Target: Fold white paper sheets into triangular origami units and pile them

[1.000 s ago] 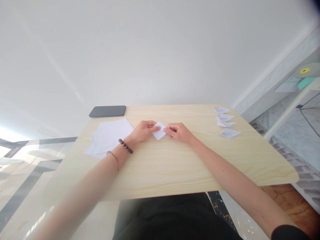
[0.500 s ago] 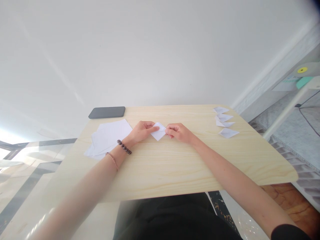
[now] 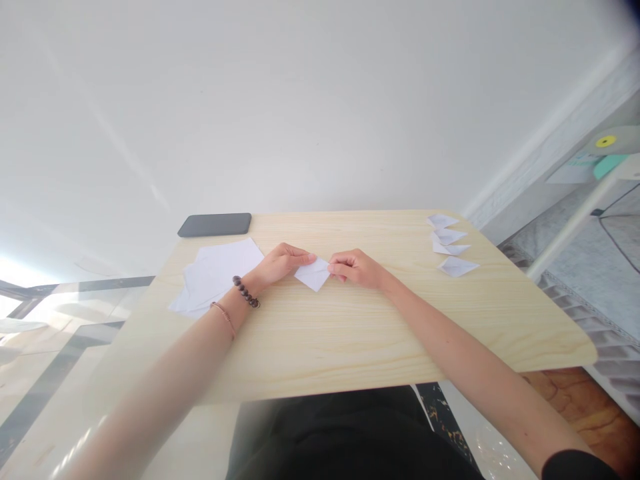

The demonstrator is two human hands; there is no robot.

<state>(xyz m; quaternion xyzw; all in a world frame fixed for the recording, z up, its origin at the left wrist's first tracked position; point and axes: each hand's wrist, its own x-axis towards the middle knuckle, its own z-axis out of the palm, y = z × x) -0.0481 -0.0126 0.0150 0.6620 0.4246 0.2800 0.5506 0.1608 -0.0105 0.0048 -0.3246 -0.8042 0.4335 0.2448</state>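
Observation:
A small folded white paper [image 3: 313,275] lies at the middle of the light wooden table [image 3: 350,333]. My left hand [image 3: 281,262] pinches its left corner with curled fingers; a dark bead bracelet and a thin band sit on that wrist. My right hand [image 3: 356,268] pinches its right corner, fingers closed. Both hands rest low on the tabletop, with the paper between them.
A stack of white sheets [image 3: 216,275] lies left of my left hand. A dark phone [image 3: 215,225] lies at the table's far left corner. Several folded paper pieces [image 3: 450,245] sit at the far right. A white wall stands behind the table.
The folded paper has come down and flattened toward the table, now a downward-pointing shape. Both hands shifted slightly nearer me while keeping their pinch on it.

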